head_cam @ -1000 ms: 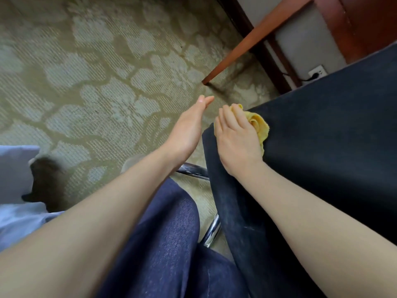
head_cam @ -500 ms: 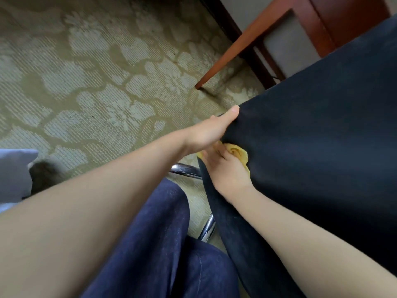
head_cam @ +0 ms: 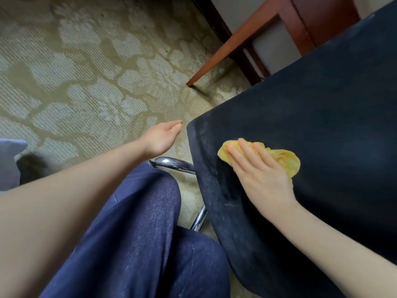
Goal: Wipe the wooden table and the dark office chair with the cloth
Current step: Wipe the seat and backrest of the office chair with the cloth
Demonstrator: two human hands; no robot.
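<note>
**Cloth pressed flat on the chair seat**

The right grip (head_cam: 260,171) lies open, fingers straight, pressing the yellow cloth (head_cam: 286,161) onto the dark chair (head_cam: 322,104) near the seat's rounded corner. The cloth is bunched beneath palm and fingers. The left grip (head_cam: 161,138) hangs open over the carpet (head_cam: 86,72), just beside the seat and holding nothing. A wooden table leg (head_cam: 232,46) stands beyond.

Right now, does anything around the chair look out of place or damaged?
Nothing spilled or broken. The only oddity is a pale dusty film with a faint streak on the dark chair, along its left edge, beside the yellow cloth under the right hand. The left hand hangs free.
</note>
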